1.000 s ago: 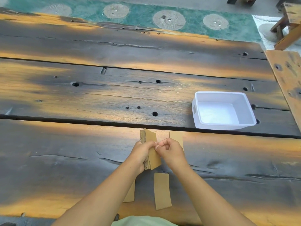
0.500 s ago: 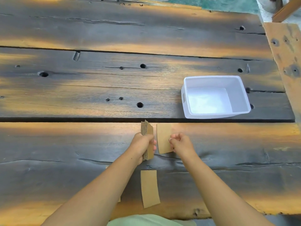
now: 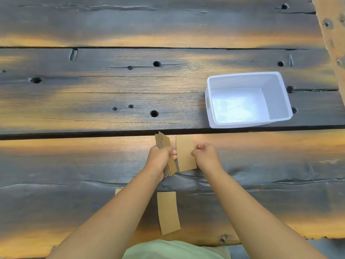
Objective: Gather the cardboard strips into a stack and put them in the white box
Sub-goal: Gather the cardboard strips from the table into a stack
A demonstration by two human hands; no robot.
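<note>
From the head camera, looking down, a dark plank table (image 3: 93, 94) with worn orange patches and small round holes filled the picture; the left hand (image 3: 160, 158) was closed around a stack of cardboard strips (image 3: 165, 144), held on edge and leaning a little, with the corrugated edges facing left and the lower end of the stack showing below the hand; the right hand (image 3: 205, 156) was curled at the right edge of a single strip (image 3: 184, 153) just beside the stack, though I could not tell whether its fingers were pinching that strip or only touching it; that strip appeared to lie flat on the table, apart from the stack by a thin gap; nearer the person, between the two forearms, another strip (image 3: 168, 213) lay flat and slightly curved; a corner of one more strip (image 3: 118, 191) peeked out from under the left forearm; the white box (image 3: 248, 99) stood on the next plank, beyond and to the right of the hands, well apart from them, open at the top and with no strips inside; a pale green garment (image 3: 175, 250) showed at the bottom edge.
</note>
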